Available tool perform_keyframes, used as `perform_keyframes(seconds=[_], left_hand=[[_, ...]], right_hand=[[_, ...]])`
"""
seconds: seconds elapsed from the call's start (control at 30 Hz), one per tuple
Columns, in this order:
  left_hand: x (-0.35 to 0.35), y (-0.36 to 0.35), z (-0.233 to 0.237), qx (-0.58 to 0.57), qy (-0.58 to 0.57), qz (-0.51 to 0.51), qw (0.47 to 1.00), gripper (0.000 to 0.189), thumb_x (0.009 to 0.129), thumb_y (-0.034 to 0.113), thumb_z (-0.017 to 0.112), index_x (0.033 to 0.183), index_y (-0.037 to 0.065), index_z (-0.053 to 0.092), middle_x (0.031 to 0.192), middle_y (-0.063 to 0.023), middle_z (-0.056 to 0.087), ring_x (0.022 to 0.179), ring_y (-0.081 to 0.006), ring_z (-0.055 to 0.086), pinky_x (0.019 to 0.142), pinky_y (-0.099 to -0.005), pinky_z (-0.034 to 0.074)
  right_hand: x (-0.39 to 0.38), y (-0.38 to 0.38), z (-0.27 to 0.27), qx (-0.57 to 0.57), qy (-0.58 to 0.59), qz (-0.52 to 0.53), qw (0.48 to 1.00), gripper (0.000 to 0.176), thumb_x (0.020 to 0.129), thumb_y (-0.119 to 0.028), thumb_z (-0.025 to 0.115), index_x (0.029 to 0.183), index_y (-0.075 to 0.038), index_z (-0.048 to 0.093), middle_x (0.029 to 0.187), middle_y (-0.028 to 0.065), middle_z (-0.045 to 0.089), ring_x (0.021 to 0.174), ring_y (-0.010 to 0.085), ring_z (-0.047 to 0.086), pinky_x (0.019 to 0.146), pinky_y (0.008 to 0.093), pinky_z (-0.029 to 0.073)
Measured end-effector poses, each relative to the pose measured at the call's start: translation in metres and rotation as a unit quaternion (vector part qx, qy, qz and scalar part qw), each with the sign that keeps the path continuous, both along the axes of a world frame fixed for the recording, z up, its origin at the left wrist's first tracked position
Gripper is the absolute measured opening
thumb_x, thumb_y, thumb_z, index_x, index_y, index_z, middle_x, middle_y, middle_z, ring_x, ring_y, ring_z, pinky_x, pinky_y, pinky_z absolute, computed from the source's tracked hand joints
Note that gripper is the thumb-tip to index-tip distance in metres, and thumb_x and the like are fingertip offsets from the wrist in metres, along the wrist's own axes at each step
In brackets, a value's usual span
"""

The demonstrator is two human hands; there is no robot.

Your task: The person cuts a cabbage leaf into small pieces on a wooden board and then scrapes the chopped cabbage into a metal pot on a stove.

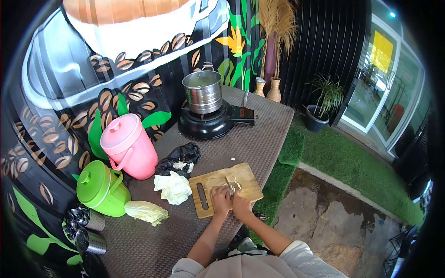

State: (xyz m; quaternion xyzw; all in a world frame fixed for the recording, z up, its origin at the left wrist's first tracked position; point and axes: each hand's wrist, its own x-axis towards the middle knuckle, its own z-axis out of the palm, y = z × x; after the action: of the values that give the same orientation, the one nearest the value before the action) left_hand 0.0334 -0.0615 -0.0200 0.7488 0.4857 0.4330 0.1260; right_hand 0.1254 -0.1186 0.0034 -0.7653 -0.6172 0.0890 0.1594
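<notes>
Both my hands are close together over a wooden cutting board (213, 180) that lies near the table's front edge. From between them a knife (228, 182) points away from me, its blade partly visible; my right hand (241, 207) is closed around its handle. My left hand (221, 200) has its fingers curled beside the blade, and whatever they press on is hidden. Small pale chopped pieces (238, 182) lie on the board just past the knife. Left of the board sit loose cabbage leaves (173, 187) and a pale elongated cabbage piece (146, 212).
A steel pot (202, 91) stands on a black portable stove (206, 124) at the back. A black plastic bag (184, 154), a pink lidded jug (131, 153) and a green jug (104, 189) line the wall side. Metal cutlery holders (90, 241) stand at the left.
</notes>
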Motion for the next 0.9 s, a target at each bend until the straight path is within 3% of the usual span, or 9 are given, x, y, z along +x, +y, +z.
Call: perform_keyframes(seconds=[0.07, 0.17, 0.3, 0.37, 0.4, 0.5, 0.6, 0.83, 0.9], left_hand=[[0.002, -0.001, 0.001, -0.008, 0.028, 0.014, 0.999, 0.020, 0.081, 0.014, 0.064, 0.097, 0.004, 0.071, 0.105, -0.0043, 0.066, 0.105, -0.0254, 0.050, 0.097, -0.0403, 0.035], [0.002, 0.001, -0.003, -0.003, 0.036, 0.009, 0.999, 0.020, 0.081, 0.014, 0.063, 0.096, 0.005, 0.071, 0.106, -0.0034, 0.064, 0.107, -0.0255, 0.049, 0.097, -0.0404, 0.035], [0.001, 0.001, 0.003, -0.010, 0.023, 0.005, 1.000, 0.019, 0.082, 0.014, 0.063, 0.096, 0.005, 0.071, 0.106, -0.0037, 0.064, 0.107, -0.0258, 0.049, 0.097, -0.0404, 0.035], [0.000, 0.000, 0.003, 0.014, 0.043, 0.005, 0.999, 0.019, 0.082, 0.012, 0.063, 0.097, 0.005, 0.072, 0.104, -0.0045, 0.064, 0.102, -0.0271, 0.050, 0.095, -0.0400, 0.037], [0.001, -0.001, 0.003, 0.014, 0.043, 0.005, 0.999, 0.019, 0.082, 0.012, 0.063, 0.097, 0.005, 0.072, 0.104, -0.0045, 0.064, 0.102, -0.0271, 0.050, 0.095, -0.0400, 0.037], [0.001, -0.002, 0.005, 0.001, 0.042, 0.004, 0.999, 0.019, 0.082, 0.012, 0.062, 0.096, 0.004, 0.072, 0.105, -0.0045, 0.064, 0.100, -0.0271, 0.050, 0.094, -0.0396, 0.037], [0.002, -0.003, 0.004, -0.037, 0.019, 0.010, 0.999, 0.017, 0.081, 0.013, 0.062, 0.094, 0.005, 0.072, 0.105, -0.0041, 0.065, 0.103, -0.0269, 0.049, 0.096, -0.0401, 0.035], [0.001, 0.003, -0.004, 0.008, 0.001, -0.001, 1.000, 0.018, 0.081, 0.013, 0.063, 0.094, 0.004, 0.072, 0.103, -0.0050, 0.065, 0.101, -0.0267, 0.051, 0.095, -0.0399, 0.037], [0.001, 0.002, -0.006, 0.007, 0.003, -0.003, 1.000, 0.018, 0.081, 0.013, 0.063, 0.094, 0.004, 0.072, 0.103, -0.0051, 0.065, 0.101, -0.0268, 0.051, 0.095, -0.0397, 0.037]], right_hand=[[0.007, 0.013, 0.016, -0.050, 0.049, 0.011, 0.997, 0.030, 0.087, -0.012, 0.050, 0.113, 0.002, 0.043, 0.075, 0.0228, 0.066, 0.070, 0.0394, 0.067, 0.061, 0.0462, 0.055], [0.011, -0.006, 0.050, -0.026, 0.030, 0.072, 0.997, 0.028, 0.087, -0.013, 0.051, 0.110, 0.002, 0.043, 0.075, 0.0233, 0.066, 0.070, 0.0395, 0.067, 0.061, 0.0462, 0.055], [0.001, -0.018, 0.008, -0.020, 0.038, -0.001, 0.999, 0.026, 0.087, -0.012, 0.051, 0.108, 0.002, 0.044, 0.075, 0.0220, 0.066, 0.069, 0.0388, 0.067, 0.061, 0.0454, 0.055], [-0.006, -0.018, -0.010, 0.029, -0.068, 0.000, 0.997, 0.024, 0.086, -0.012, 0.052, 0.105, 0.001, 0.044, 0.075, 0.0210, 0.067, 0.069, 0.0380, 0.068, 0.060, 0.0445, 0.055], [-0.005, -0.010, -0.010, 0.000, -0.051, 0.003, 0.999, 0.019, 0.088, -0.016, 0.052, 0.099, -0.002, 0.047, 0.073, 0.0151, 0.067, 0.069, 0.0328, 0.069, 0.058, 0.0397, 0.057], [0.006, 0.009, 0.018, -0.033, 0.025, 0.026, 0.999, 0.025, 0.086, -0.011, 0.053, 0.105, 0.000, 0.043, 0.075, 0.0205, 0.067, 0.071, 0.0369, 0.068, 0.060, 0.0444, 0.056], [0.015, 0.010, 0.017, -0.033, 0.020, 0.047, 0.998, 0.025, 0.086, -0.011, 0.053, 0.106, -0.001, 0.042, 0.075, 0.0203, 0.067, 0.071, 0.0368, 0.068, 0.059, 0.0450, 0.056], [-0.004, -0.016, -0.010, -0.038, -0.045, -0.010, 0.998, 0.023, 0.086, -0.017, 0.054, 0.100, -0.001, 0.045, 0.077, 0.0181, 0.068, 0.068, 0.0313, 0.070, 0.057, 0.0392, 0.057], [-0.001, -0.005, -0.012, 0.028, -0.041, 0.015, 0.999, 0.022, 0.087, -0.016, 0.053, 0.101, -0.001, 0.045, 0.077, 0.0185, 0.068, 0.069, 0.0329, 0.069, 0.059, 0.0411, 0.057]])
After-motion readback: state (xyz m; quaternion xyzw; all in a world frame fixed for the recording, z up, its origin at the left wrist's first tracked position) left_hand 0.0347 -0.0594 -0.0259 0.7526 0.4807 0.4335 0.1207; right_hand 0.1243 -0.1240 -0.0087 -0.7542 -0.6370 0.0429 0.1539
